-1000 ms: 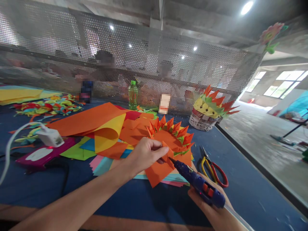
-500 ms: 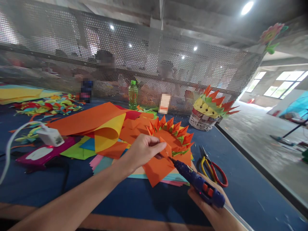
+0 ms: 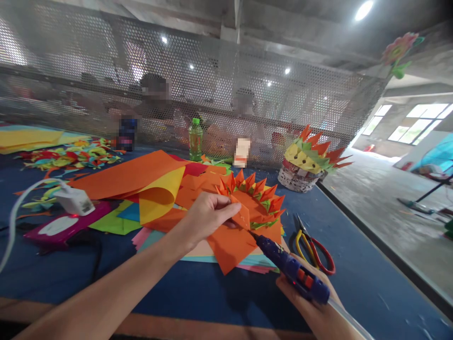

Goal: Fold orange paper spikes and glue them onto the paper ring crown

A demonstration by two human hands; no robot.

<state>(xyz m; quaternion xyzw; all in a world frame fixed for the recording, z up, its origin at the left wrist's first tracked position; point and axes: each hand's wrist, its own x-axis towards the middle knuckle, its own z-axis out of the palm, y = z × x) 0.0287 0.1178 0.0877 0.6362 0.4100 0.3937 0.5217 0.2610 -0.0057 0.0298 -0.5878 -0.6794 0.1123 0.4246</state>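
Observation:
Between the thumb and fingers of my left hand is a small folded orange paper piece, with what looks like glue on its face. My right hand is wrapped round a blue glue gun, whose nozzle points at the lower edge of that piece. Just behind them lies a ring of orange and green folded points, resting on orange sheets. Scissors or pliers with red and yellow handles lie to the right of the glue gun.
A woven basket with folded paper points stands at the back right. Behind the sheets is a green bottle. On the left are a magenta power strip with a white plug, and paper scraps. A perforated metal screen rises behind.
My left hand has shifted slightly left with the orange piece, opening a little distance from the nozzle. My right hand and the glue gun have stayed almost still.

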